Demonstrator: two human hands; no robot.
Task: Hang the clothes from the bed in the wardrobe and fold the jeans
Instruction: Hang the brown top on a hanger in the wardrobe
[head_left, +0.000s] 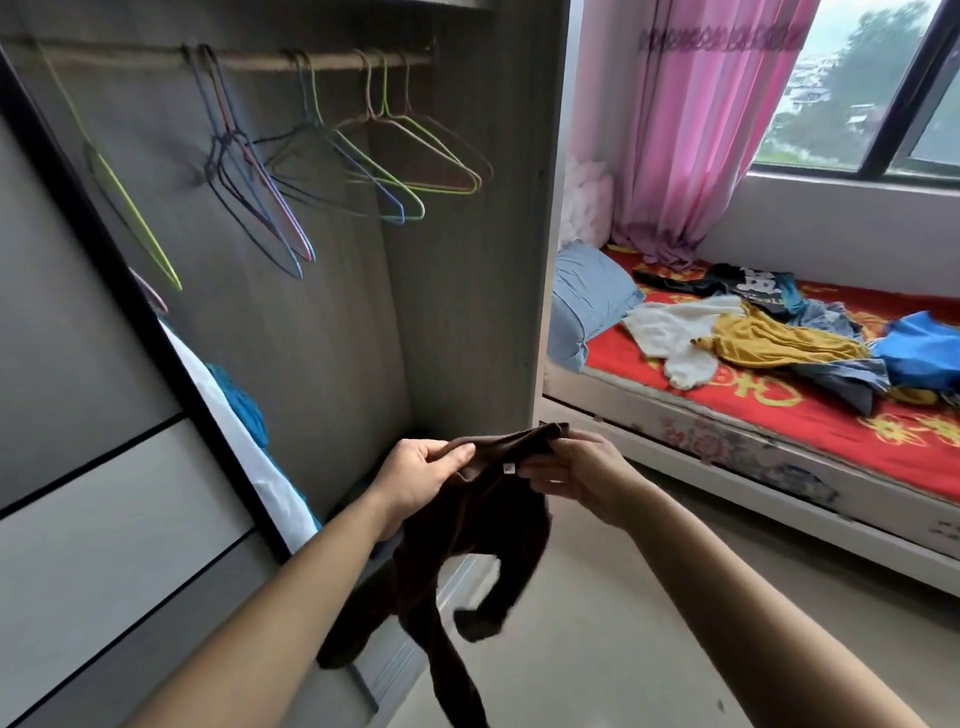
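Observation:
A dark brown garment hangs between my two hands in front of the open wardrobe. My left hand pinches its top edge on the left and my right hand pinches it on the right, beside a small white label. Several empty wire hangers in different colours hang from the rail inside the wardrobe. On the bed at the right lies a pile of clothes: a white top, a mustard garment, blue jeans, a bright blue garment and a black printed one.
The wardrobe's sliding door stands at the left, with white and teal cloth behind its edge. A blue pillow lies at the head of the bed. A pink curtain hangs by the window. Pale floor lies between wardrobe and bed.

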